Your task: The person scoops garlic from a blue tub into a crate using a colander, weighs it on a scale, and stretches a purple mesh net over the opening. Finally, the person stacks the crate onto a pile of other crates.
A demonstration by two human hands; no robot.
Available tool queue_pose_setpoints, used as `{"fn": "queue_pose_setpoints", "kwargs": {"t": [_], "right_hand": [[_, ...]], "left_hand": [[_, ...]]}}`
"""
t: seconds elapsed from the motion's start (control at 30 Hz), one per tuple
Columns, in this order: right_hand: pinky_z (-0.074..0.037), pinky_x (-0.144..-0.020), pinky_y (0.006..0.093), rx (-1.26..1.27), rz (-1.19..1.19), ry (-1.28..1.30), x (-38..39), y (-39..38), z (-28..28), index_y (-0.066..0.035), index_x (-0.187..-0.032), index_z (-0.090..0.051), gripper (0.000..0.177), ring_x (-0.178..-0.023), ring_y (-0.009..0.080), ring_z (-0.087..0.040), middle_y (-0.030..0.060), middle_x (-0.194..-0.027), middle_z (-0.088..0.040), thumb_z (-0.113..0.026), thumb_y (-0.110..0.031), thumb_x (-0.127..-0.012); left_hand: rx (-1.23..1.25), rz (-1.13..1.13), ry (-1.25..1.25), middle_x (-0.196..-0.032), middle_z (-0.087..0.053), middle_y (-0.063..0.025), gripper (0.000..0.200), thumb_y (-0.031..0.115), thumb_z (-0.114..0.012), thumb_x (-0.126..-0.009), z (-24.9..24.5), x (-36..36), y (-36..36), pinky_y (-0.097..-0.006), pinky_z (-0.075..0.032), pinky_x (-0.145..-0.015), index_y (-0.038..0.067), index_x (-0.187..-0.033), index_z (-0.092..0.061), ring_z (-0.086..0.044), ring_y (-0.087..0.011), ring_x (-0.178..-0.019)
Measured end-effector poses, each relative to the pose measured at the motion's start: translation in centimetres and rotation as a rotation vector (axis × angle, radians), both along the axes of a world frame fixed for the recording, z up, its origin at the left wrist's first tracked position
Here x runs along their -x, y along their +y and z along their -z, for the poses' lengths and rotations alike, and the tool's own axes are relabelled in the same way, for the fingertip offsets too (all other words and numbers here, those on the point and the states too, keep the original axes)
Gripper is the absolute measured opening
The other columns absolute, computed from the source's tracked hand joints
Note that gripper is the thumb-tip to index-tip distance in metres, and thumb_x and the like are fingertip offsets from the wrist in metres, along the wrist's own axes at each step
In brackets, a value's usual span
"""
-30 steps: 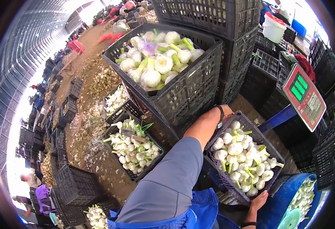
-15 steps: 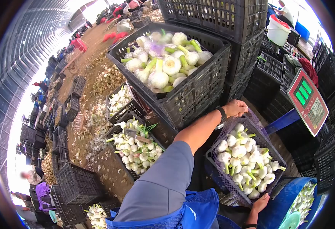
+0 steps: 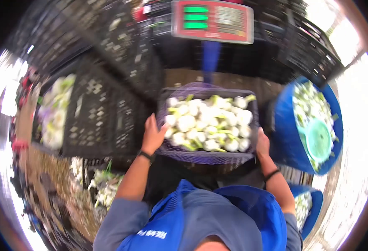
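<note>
A black plastic crate full of garlic bulbs with short green stems is in front of me. Purple mesh netting lies around its outside and shows along the far and near edges. My left hand is at the crate's left side, its thumb by the rim and its fingers along the outer wall. On the opposite side, my right hand presses against the right wall, its fingers partly hidden. Motion smears the view slightly.
Beyond the crate stands a scale display with green digits on a blue post. At right is a blue barrel of garlic pieces with a green strainer. Stacked black crates rise at left.
My view has turned right, bringing the crate to the centre. My left hand has moved from the netting at the crate's far corner to its left side; my right hand is at its right side.
</note>
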State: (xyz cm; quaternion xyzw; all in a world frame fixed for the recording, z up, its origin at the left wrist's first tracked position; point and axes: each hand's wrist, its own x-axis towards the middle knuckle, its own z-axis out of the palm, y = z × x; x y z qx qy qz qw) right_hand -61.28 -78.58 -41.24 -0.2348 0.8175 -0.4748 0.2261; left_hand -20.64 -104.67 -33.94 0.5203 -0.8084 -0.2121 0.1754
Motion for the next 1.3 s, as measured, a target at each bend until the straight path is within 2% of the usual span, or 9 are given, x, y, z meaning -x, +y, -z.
{"fn": "queue_pose_setpoints", "kwargs": {"t": [0.3, 0.47, 0.63, 0.73, 0.8, 1.0, 1.13, 1.23, 1.3], "right_hand": [[-0.050, -0.077, 0.0349, 0.112, 0.173, -0.684, 8.2, -10.9, 2.8, 0.000, -0.115, -0.068, 0.059, -0.076, 0.0214, -0.065, 0.0120, -0.088, -0.071, -0.052, -0.053, -0.097], [-0.051, -0.061, 0.0364, 0.097, -0.064, -0.735, 10.9, -11.8, 3.5, -0.004, -0.091, -0.069, 0.023, -0.064, 0.0159, -0.063, 0.0055, -0.077, -0.068, -0.061, -0.025, -0.096], [-0.045, -0.048, 0.0332, 0.052, -0.081, -0.725, 12.9, -12.5, 5.8, -0.010, -0.081, -0.066, 0.021, -0.055, 0.0136, -0.059, 0.0017, -0.069, -0.065, -0.055, -0.018, -0.097], [-0.041, -0.048, 0.0315, -0.038, -0.010, -0.275, 12.9, -13.8, 6.7, -0.010, -0.080, -0.065, 0.021, -0.052, 0.0124, -0.053, -0.0007, -0.064, -0.060, -0.056, -0.020, -0.096], [-0.036, -0.049, 0.0308, 0.038, 0.044, -0.748, 13.3, -14.1, 4.4, -0.011, -0.076, -0.063, 0.025, -0.050, 0.0125, -0.045, -0.0020, -0.060, -0.054, -0.057, -0.025, -0.096], [-0.035, -0.048, 0.0303, -0.162, -0.095, -0.897, 13.5, -14.2, 2.2, -0.012, -0.072, -0.060, 0.030, -0.050, 0.0108, -0.042, -0.0043, -0.060, -0.050, -0.062, -0.031, -0.096], [-0.037, -0.050, 0.0272, 0.103, -0.172, -0.693, 13.4, -14.8, 1.4, -0.011, -0.080, -0.065, 0.018, -0.054, 0.0092, -0.048, -0.0028, -0.065, -0.058, -0.061, -0.020, -0.096], [-0.047, -0.054, 0.0367, 0.575, -0.156, 0.109, 12.2, -16.2, -0.5, -0.002, -0.087, -0.065, 0.014, -0.058, 0.0219, -0.061, 0.0048, -0.068, -0.065, -0.063, -0.015, -0.093], [-0.048, -0.057, 0.0392, 0.439, -0.192, 0.291, 10.7, -14.4, -4.8, -0.003, -0.088, -0.064, 0.014, -0.061, 0.0275, -0.063, 0.0091, -0.069, -0.065, -0.064, -0.016, -0.093]], "left_hand": [[-0.007, -0.110, -0.052, -0.143, -0.044, -0.0283, 0.068, 0.023, -0.058, -0.094, 2.5, 1.3, 3.1, -0.0454, -0.040, -0.105, 0.001, -0.150, -0.025, -0.046, -0.0438, -0.129], [0.006, -0.183, -0.102, -0.144, -0.045, -0.0264, 0.063, 0.022, -0.055, -0.095, 1.9, 2.1, 3.7, -0.0448, -0.040, -0.106, 0.003, -0.149, -0.028, -0.047, -0.0422, -0.129], [0.023, -0.199, -0.112, -0.143, -0.047, -0.0261, 0.061, 0.022, -0.054, -0.095, 2.3, 2.2, 3.6, -0.0447, -0.041, -0.105, 0.004, -0.149, -0.030, -0.048, -0.0418, -0.128], [0.059, -0.199, -0.123, -0.142, -0.047, -0.0256, 0.060, 0.022, -0.054, -0.095, 2.4, 2.4, 3.7, -0.0446, -0.041, -0.105, 0.004, -0.148, -0.032, -0.048, -0.0412, -0.128], [0.071, -0.200, -0.130, -0.143, -0.047, -0.0254, 0.060, 0.023, -0.054, -0.095, 2.3, 2.3, 3.9, -0.0446, -0.041, -0.105, 0.004, -0.148, -0.032, -0.048, -0.0408, -0.128], [0.032, -0.233, -0.115, -0.145, -0.045, -0.0250, 0.061, 0.024, -0.055, -0.095, 1.3, 3.0, 4.2, -0.0431, -0.038, -0.108, 0.003, -0.148, -0.033, -0.045, -0.0403, -0.132], [-0.003, -0.269, -0.156, -0.144, -0.046, -0.0241, 0.062, 0.024, -0.056, -0.094, 1.7, 2.8, 4.3, -0.0440, -0.040, -0.106, 0.006, -0.148, -0.032, -0.048, -0.0409, -0.129], [0.054, -0.236, -0.147, -0.141, -0.049, -0.0247, 0.063, 0.024, -0.056, -0.094, 1.9, 2.8, 4.0, -0.0456, -0.043, -0.103, 0.007, -0.149, -0.031, -0.051, -0.0408, -0.125], [0.030, -0.251, -0.158, -0.141, -0.049, -0.0248, 0.062, 0.024, -0.056, -0.093, 1.7, 2.9, 4.2, -0.0456, -0.043, -0.102, 0.007, -0.148, -0.032, -0.051, -0.0412, -0.125]]}}
